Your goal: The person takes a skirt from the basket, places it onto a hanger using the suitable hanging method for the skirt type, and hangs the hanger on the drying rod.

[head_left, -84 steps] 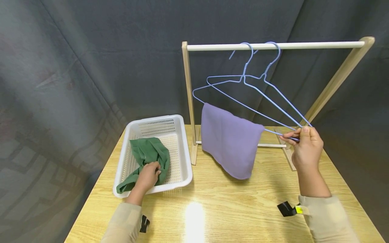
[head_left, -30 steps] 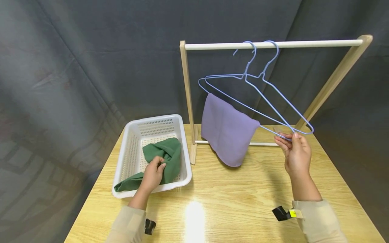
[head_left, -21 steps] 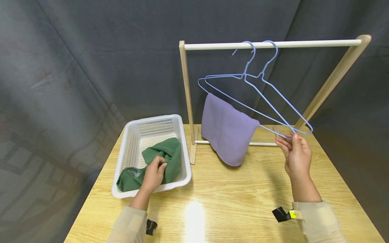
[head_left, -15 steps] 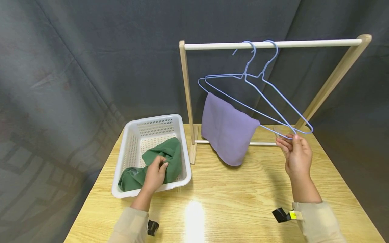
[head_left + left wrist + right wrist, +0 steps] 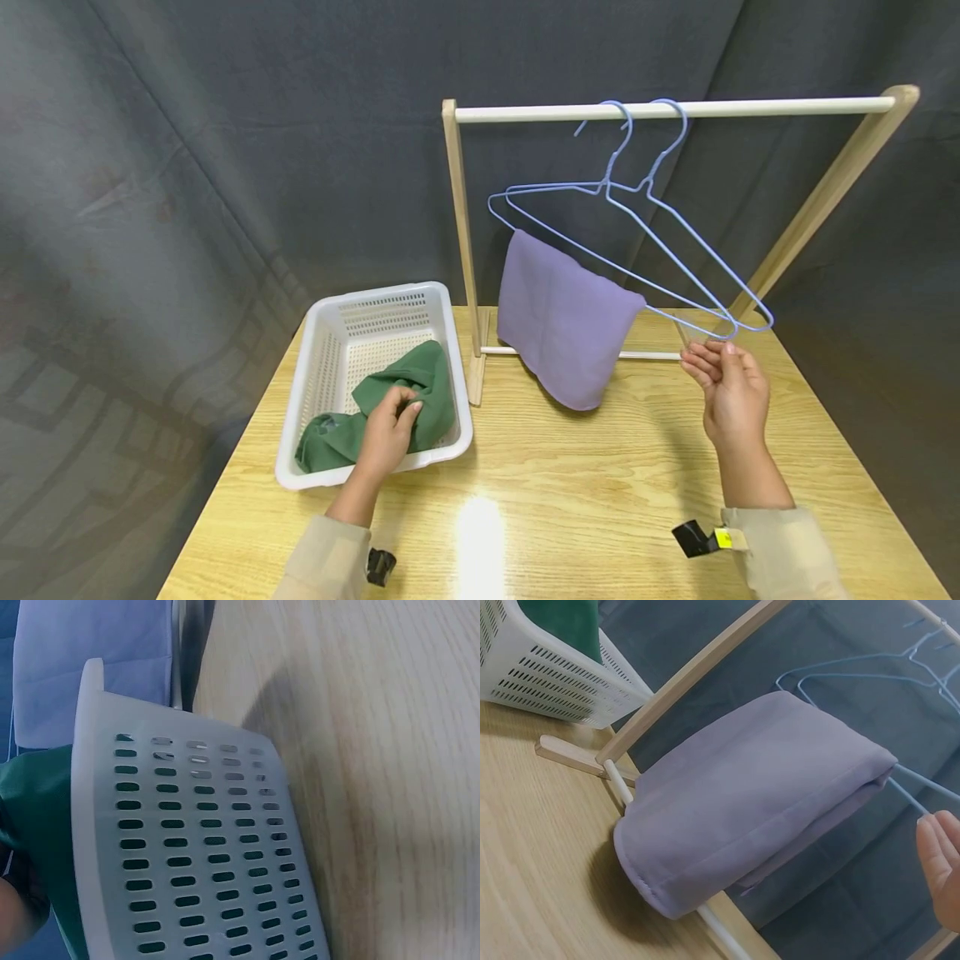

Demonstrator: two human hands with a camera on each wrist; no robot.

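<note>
In the head view my left hand (image 5: pixel 388 429) pinches a crumpled green cloth (image 5: pixel 438 400) inside the white plastic basket (image 5: pixel 291 417). The left wrist view shows the green cloth (image 5: pixel 45 817) behind the slotted basket wall (image 5: pixel 165 840), with only a little of the hand at the edge. A folded purple cloth (image 5: pixel 562 325) hangs over the bottom bar of the front blue hanger (image 5: pixel 656 233). My right hand (image 5: pixel 735 396) is just below that hanger's right corner, fingers loosely bent and holding nothing. Its fingertips are near the hanger wire in the right wrist view.
A wooden rack with a white top rail (image 5: pixel 787 108) stands on the table (image 5: pixel 562 500), right of the basket. A second blue hanger (image 5: pixel 705 233) hangs bare behind the first. A dark grey curtain (image 5: pixel 360 167) backs the table.
My right hand has let go of the front hanger's corner and dropped slightly. Over the last seconds my left hand has moved right within the basket, shifting the green cloth with it.
</note>
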